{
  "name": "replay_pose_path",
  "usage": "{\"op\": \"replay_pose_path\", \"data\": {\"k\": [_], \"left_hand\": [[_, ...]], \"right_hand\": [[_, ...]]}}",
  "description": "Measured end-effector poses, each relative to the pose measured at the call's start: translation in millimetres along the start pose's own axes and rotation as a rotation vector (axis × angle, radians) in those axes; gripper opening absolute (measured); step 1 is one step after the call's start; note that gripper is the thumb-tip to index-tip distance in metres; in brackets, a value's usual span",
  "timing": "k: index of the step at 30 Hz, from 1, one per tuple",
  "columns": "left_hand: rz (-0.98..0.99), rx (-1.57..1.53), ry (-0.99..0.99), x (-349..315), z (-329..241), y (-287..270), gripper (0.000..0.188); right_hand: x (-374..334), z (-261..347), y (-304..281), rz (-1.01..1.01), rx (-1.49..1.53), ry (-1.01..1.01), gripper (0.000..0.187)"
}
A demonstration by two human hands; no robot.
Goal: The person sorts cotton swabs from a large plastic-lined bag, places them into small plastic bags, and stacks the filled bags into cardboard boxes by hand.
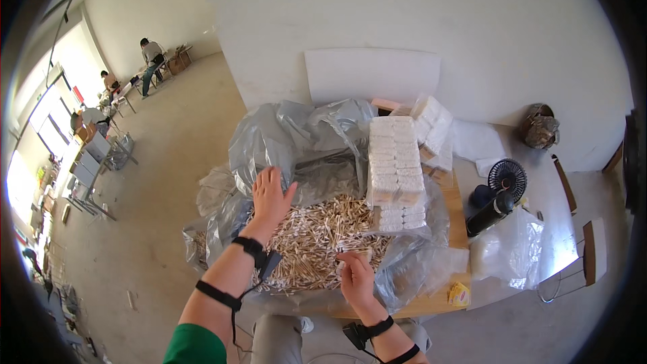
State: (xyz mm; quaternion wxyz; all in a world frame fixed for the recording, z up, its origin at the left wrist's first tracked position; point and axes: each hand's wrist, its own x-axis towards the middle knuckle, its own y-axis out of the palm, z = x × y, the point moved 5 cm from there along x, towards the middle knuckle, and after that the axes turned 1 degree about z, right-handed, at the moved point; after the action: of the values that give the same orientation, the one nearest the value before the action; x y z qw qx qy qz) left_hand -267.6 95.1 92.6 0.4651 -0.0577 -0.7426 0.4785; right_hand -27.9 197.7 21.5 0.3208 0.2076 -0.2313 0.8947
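A big loose heap of cotton swabs [310, 239] with pale sticks and white tips fills an opened grey plastic bag [259, 141] in front of me. My left hand [269, 199] reaches over the heap's far left side, fingers stretched out against the bag's plastic. At the heap's near right edge is my right hand [357, 280], its fingers curled together at the swabs. What they pinch, if anything, is too small to make out. Just beyond it, a stack of white packs of swabs [394, 155] stands on the heap's right side.
The wooden table edge [458, 229] shows at right, with a small yellow packet [459, 294]. Beside it, another table holds a black bottle [490, 214], a small fan [507, 178] and clear plastic bags [509, 249]. Several people work at tables far left.
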Motion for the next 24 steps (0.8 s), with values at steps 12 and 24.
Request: {"op": "replay_pose_path", "data": {"k": [12,24], "left_hand": [[0.101,-0.86,-0.744,125.3,118.8,1.5,0.058],[-0.15,-0.89,-0.359,271.4,80.6,-215.2,0.028]], "right_hand": [[0.5,-18.3,-36.8,-0.025,0.167,0.061,0.027],[-10.5,-6.2,-48.7,-0.02,0.132,0.007,0.025]]}}
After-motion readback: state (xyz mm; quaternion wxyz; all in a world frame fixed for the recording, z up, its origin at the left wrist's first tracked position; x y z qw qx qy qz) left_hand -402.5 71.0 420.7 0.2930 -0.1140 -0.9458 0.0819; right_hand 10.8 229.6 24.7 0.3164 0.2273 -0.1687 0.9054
